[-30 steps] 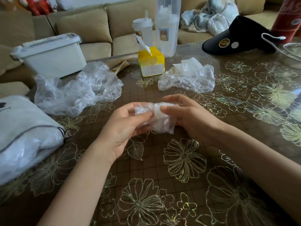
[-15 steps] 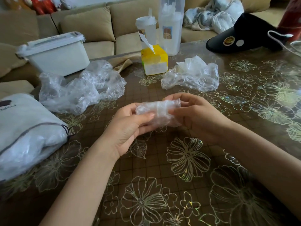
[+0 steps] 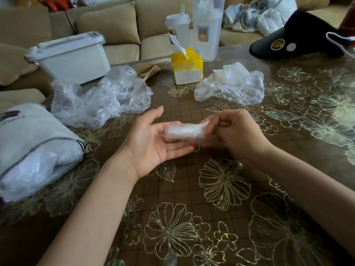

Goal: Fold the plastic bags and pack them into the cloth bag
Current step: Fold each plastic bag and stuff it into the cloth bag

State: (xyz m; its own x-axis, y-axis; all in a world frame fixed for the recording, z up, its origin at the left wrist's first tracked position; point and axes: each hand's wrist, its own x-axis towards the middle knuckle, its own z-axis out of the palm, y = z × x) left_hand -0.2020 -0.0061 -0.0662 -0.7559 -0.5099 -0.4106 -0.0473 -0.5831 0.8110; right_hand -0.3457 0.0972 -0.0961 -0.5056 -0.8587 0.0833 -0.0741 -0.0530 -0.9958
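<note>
1. The cloth bag (image 3: 32,146) lay at the table's (image 3: 221,189) left edge.
2. One loose plastic bag (image 3: 99,98) lay just right of it, a second plastic bag (image 3: 230,87) farther right.
3. The tissue box (image 3: 187,68) stood between and behind them.
4. The sofa (image 3: 115,24) ran behind the table.

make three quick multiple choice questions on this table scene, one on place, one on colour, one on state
1. Where on the table is the cloth bag? A far left B far right C centre
2. What colour is the top of the tissue box? A blue B yellow C red
3. How is the folded plastic bag held? A pinched by the right hand B lying loose on the table C tucked in the cloth bag

Answers:
1 A: it lies by the left edge.
2 B: the top is bright yellow.
3 A: the right hand pinches its end, while the left hand is open, palm up.
</note>
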